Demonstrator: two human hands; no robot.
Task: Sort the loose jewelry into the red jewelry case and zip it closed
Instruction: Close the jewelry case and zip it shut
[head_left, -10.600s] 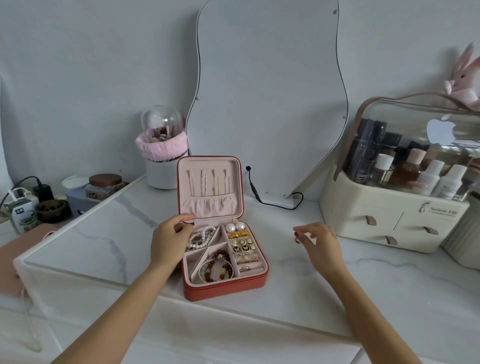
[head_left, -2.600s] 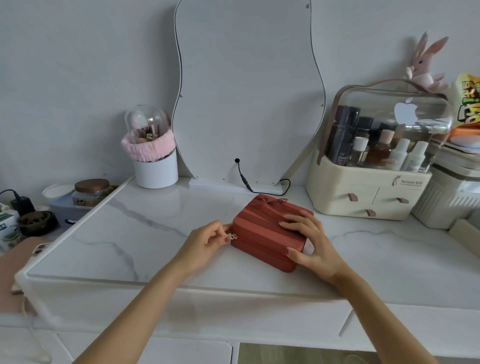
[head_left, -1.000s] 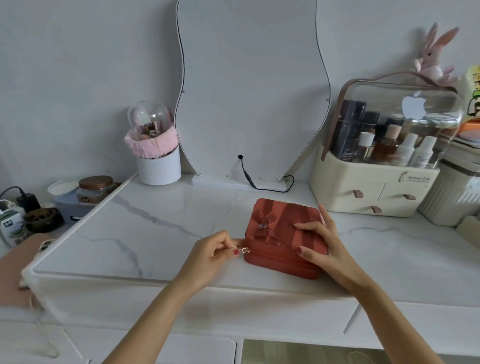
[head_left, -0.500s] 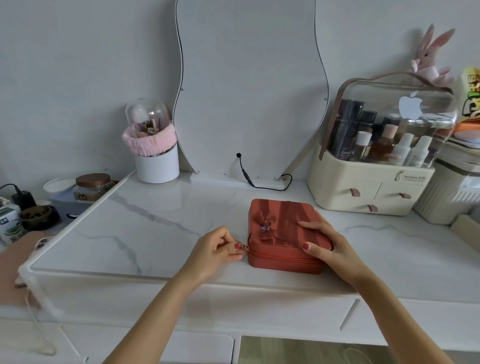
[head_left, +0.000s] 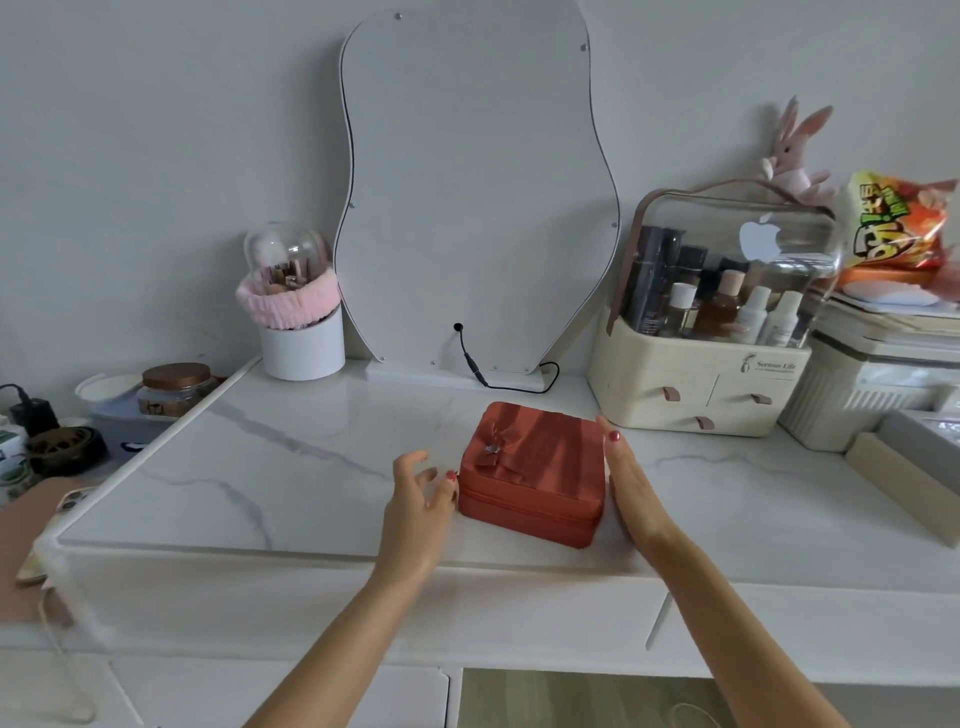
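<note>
The red jewelry case lies closed on the white marble tabletop, its zip line running along the front wall and a small bow on the lid. My left hand is at the case's left side with fingers spread and relaxed, fingertips close to the left corner, holding nothing. My right hand lies flat against the case's right side, fingers straight. No loose jewelry shows on the table.
A wavy mirror with a black cable stands behind the case. At the back left is a white cup with a pink band. A cream cosmetics organizer stands at the back right. A jar sits left of the table edge.
My left hand has let go of the zip pull and opened. My right hand has slid off the lid to the case's right side with straight fingers.
</note>
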